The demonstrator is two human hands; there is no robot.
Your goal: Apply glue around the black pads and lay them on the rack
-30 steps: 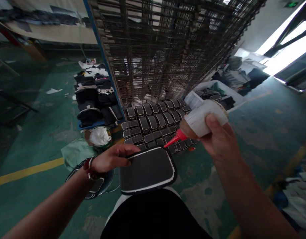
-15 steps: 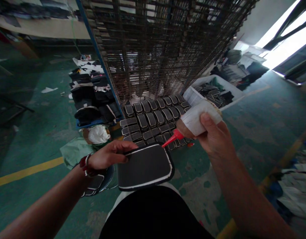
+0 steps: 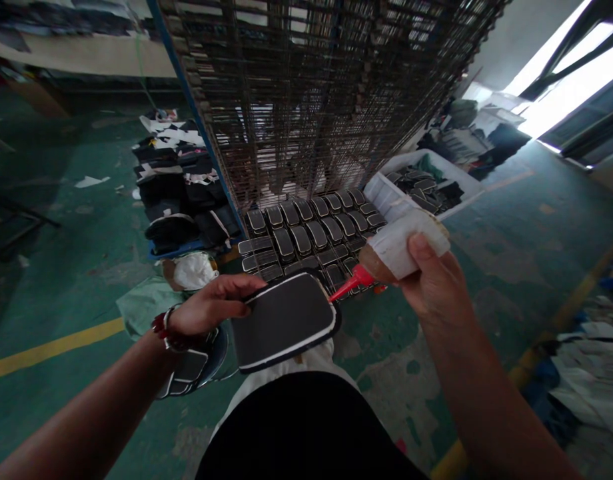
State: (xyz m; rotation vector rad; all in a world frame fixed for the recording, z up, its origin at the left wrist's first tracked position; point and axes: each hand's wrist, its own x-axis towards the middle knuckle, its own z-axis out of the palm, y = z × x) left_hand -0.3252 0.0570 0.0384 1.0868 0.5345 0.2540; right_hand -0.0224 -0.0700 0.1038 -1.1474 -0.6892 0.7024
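My left hand (image 3: 214,305) pinches the left end of a dark rounded pad (image 3: 286,320), thumb on top and fingers at its far edge. A white line of glue runs along the pad's border. Closed round a glue bottle (image 3: 399,247) wrapped in whitish material is my right hand (image 3: 434,273). The bottle tilts down to the left. Its red nozzle (image 3: 349,281) has its tip at the pad's right edge, close to the white line; whether it touches I cannot tell.
Ahead stands a tall wire rack (image 3: 306,93), with rows of similar pads (image 3: 316,235) on its lowest level. A white bin (image 3: 386,197) of dark pieces sits behind on the right. Bundled black pieces (image 3: 166,193) lie left. Beside my left wrist is a basin (image 3: 217,360) holding pads.
The pad has tilted, its right end rising a little. The nozzle tip has shifted slightly right and down along the pad's edge. Both hands keep their hold.
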